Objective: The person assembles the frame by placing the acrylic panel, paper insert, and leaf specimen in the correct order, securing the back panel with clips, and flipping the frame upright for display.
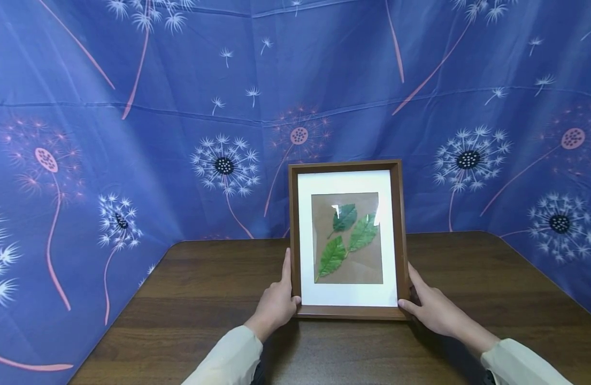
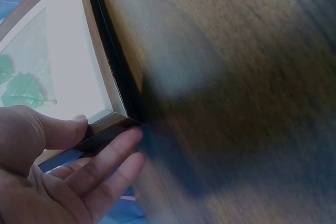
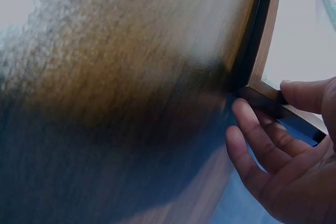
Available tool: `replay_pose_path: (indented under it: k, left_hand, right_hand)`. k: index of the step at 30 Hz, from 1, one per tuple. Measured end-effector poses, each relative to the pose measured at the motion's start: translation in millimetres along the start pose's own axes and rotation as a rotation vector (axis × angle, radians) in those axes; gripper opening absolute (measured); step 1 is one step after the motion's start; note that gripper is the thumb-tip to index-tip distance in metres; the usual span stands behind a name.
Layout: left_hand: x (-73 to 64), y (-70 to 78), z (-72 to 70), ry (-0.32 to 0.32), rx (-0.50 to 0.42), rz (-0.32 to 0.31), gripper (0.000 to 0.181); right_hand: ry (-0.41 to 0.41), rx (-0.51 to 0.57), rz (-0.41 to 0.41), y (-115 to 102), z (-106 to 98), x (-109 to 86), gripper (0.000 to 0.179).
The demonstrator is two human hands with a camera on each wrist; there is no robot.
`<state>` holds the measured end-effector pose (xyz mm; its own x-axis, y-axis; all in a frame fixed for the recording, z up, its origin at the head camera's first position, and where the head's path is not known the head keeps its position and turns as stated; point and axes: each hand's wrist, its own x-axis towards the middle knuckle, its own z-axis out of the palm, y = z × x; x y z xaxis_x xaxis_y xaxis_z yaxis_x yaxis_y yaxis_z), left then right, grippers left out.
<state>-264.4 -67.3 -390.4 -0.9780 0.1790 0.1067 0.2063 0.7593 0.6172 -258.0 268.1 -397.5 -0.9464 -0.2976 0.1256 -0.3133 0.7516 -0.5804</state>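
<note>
A brown wooden picture frame (image 1: 401,235) stands nearly upright, facing me, above the table. Behind its glass a white mat (image 1: 348,298) surrounds a brown backing with three green leaves (image 1: 363,233). My left hand (image 1: 275,302) grips the lower left side, thumb on the front edge; in the left wrist view its fingers (image 2: 107,163) reach round the side near the corner. On the lower right side my right hand (image 1: 435,310) holds the frame likewise, thumb on the front and fingers (image 3: 260,140) behind the edge in the right wrist view. The frame's back is hidden.
A dark wood-grain table (image 1: 204,299) spreads beneath the frame and to both sides. Blue cloth (image 1: 170,176) printed with dandelions hangs behind the table and along its left and right sides. Light-coloured sleeves (image 1: 232,358) cover both forearms.
</note>
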Motion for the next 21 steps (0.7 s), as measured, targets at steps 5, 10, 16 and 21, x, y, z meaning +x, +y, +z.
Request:
replay_pose_path:
  k: [5, 10, 16, 21]
  left_hand:
    - [-0.2, 0.2, 0.2, 0.004, 0.008, -0.005, 0.109]
    - [-1.5, 1.6, 0.2, 0.002, 0.006, -0.012, 0.109]
    - [-3.6, 1.8, 0.5, -0.003, 0.003, -0.004, 0.109]
    - [-3.8, 1.6, 1.0, -0.002, 0.002, 0.003, 0.108]
  right_hand:
    - [-0.003, -0.004, 0.001, -0.7, -0.3, -0.3, 0.101]
    - [-0.001, -0.011, 0.002, -0.1, -0.9, -0.9, 0.100]
    - [-0.002, 0.003, -0.012, 2.0, -1.3, -2.6, 0.101]
    - [-0.009, 0.003, -0.012, 3.3, -2.0, -3.3, 0.101]
